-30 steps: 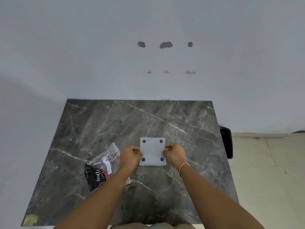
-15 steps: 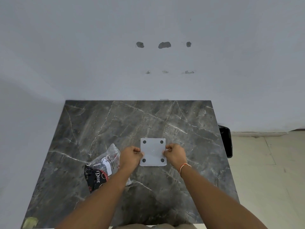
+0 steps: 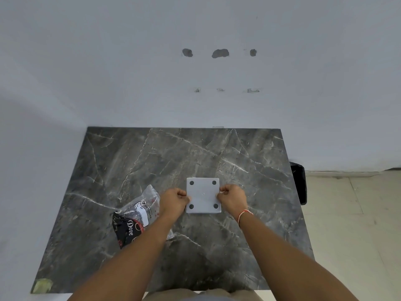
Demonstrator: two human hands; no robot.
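A pale grey wall (image 3: 108, 61) fills the upper half of the frame, with three rough holes (image 3: 220, 53) in a row near the top centre. The wall, the holes and everything below sit slightly higher in the frame than a second ago. That is a shift of the view, as nothing on the surface has changed place.

The dark marble table (image 3: 152, 159) takes up the lower centre, with beige floor tiles (image 3: 347, 213) at the lower right. Both forearms reach up from the bottom edge as before.

The square plate (image 3: 202, 195), pale grey with four dark round pads at its corners, lies flat just below the middle of the frame, between the two fists. The left hand (image 3: 173, 200) pinches its left edge with curled fingers. The right hand (image 3: 233, 198) pinches the right edge the same way. Both grips are unchanged. Whether the plate rests on the table or hangs just above it, I cannot tell.

A crumpled clear packet (image 3: 134, 218) printed "Dove" lies left of the left wrist and partly under the forearm. A black bin (image 3: 298, 183) stands at the table's right edge. A red-and-white thread (image 3: 244, 213) circles the right wrist.
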